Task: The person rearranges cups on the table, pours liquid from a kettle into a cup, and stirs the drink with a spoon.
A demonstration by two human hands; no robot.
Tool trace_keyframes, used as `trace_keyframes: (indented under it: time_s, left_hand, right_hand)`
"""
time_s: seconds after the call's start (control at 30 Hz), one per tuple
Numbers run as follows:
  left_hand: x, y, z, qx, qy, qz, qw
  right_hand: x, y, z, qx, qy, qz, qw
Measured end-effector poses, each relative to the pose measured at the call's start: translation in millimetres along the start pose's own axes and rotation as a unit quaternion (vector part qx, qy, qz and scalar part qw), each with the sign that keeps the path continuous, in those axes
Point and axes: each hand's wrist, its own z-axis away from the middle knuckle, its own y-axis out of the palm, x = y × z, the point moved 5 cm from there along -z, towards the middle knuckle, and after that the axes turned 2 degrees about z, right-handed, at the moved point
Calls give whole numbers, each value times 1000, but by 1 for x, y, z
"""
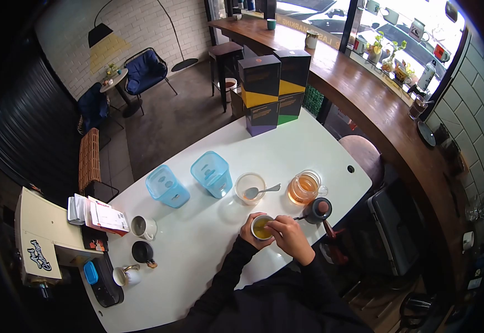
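My left hand (248, 233) is wrapped around the side of a small white cup (254, 235) with yellow-green liquid inside. My right hand (287, 236) hovers over the cup's rim with its fingers pinched together; whatever they hold, if anything, is hidden. Just beyond the cup stands a clear plastic tub (250, 180) with a metal spoon (264, 190) resting across it. A glass pot (304, 187) of amber liquid is to the right. Near my right wrist sits a dark round container (312, 213) with a brownish knob on top.
Two blue translucent containers (167, 186) stand farther left on the white table (197, 277). Several mugs (144, 227) are at the left, beside a black tray (107, 286) and a stand with papers (106, 215). Stacked dark boxes (261, 94) rise at the far end. A wooden counter (358, 83) curves along the right.
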Motion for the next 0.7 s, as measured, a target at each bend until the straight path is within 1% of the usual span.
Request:
trace_keyframes:
  time_s: [0.03,0.07,0.13,0.17,0.27,0.33,0.47,0.57,0.63,0.7]
  left_hand:
    - [1,0,0,1,-7,4,1000]
    - [2,1,0,2,-8,5,1000]
    - [1,1,-1,-8,12,-1,1000]
    - [0,1,-1,-8,12,0,1000]
    - [0,1,0,-2,-3,-1,1000]
    - [-1,1,-1,-12,12,1,1000]
    - [-1,0,1,-10,8,-2,1000]
    - [2,0,0,-8,12,4,1000]
    - [5,1,0,-6,16,8,1000]
    - [4,2,-1,-8,9,3,1000]
  right_hand:
    - [1,2,1,24,-10,-12,1000]
    - [2,1,1,24,-9,-12,1000]
    - [3,-2,2,57,-12,-10,998]
    - [3,-5,1,58,-12,-10,998]
    - [1,-8,1,41,0,33,999]
    - [-3,-10,-1,-28,8,39,999]
    - [-3,-1,-1,-30,13,27,999]
    - [4,0,-1,-2,-4,18,1000]
    - [7,2,0,42,-21,-4,999]
    - [8,-2,1,49,-19,4,999]
